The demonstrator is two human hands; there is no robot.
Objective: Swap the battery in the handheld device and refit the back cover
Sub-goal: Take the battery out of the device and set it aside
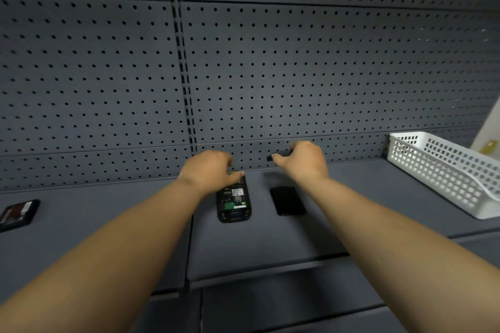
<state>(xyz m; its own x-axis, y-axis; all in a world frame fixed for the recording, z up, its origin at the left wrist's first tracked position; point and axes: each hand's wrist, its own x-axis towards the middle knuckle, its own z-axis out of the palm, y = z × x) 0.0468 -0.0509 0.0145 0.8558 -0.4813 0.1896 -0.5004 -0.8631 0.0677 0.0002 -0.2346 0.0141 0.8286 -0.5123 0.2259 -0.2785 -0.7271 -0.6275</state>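
Black with a red label, a battery pack lies on the grey surface far out at nine o'clock of the handheld device, well apart from it. My left grip curls over the device's twelve o'clock end, thumb at its edge, pinning it down. The device lies back-up with its bay open, labels and a green part showing. Just beside it at three o'clock rests a plain black panel, the back cover by my judgement. My right grip, raised at one o'clock of the device, pinches a small dark piece; I take it for a battery, though it is too blurred to be sure. A white basket stands far off at three o'clock. To seat the piece well I'd hold the device firm, meet contacts to the bay first, tilt that edge in, then press flat.
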